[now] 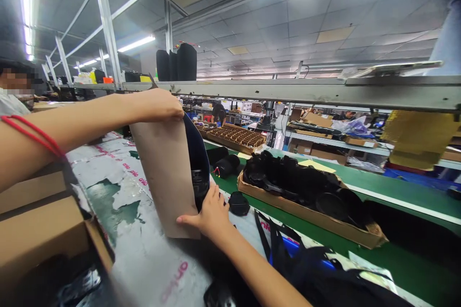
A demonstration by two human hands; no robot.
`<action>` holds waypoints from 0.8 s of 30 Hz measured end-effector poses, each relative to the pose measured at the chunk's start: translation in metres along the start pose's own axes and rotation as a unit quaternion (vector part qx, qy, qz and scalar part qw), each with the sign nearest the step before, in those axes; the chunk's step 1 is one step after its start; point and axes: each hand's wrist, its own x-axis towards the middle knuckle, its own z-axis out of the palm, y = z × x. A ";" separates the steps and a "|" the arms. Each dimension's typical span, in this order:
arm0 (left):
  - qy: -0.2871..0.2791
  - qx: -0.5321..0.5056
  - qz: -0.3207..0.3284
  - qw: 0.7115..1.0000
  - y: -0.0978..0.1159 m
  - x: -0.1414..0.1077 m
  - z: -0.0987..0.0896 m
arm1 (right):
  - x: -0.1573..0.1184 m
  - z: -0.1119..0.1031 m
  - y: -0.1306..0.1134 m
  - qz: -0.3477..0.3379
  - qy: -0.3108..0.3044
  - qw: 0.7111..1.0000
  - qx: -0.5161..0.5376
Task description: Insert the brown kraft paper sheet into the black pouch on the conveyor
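A tan cardboard sheet stands upright against a dark curved piece, above the worktop. My left hand is closed over the top edge of the two, its wrist bent and the fingertips hidden behind. Lower down, my right hand holds the bottom right side, thumb on the cardboard and fingers against the dark piece. A black ribbed part shows inside the curve, just above my right fingers. Beside that hand lies a small round black item.
A long carton of black parts stands on the green conveyor. Black straps lie at the front right. Brown boxes are at the left, and a metal shelf rail crosses ahead. A person is at far left.
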 end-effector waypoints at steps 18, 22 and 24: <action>-0.066 0.049 -0.040 0.996 -0.023 -0.031 0.026 | 0.031 0.044 -0.037 -0.014 0.043 0.998 -0.041; -0.076 0.043 -0.040 0.995 -0.020 -0.035 0.023 | 0.031 0.045 -0.035 -0.015 0.043 0.998 -0.037; -0.081 0.043 -0.040 0.995 -0.019 -0.037 0.021 | 0.031 0.045 -0.036 -0.017 0.047 0.998 -0.036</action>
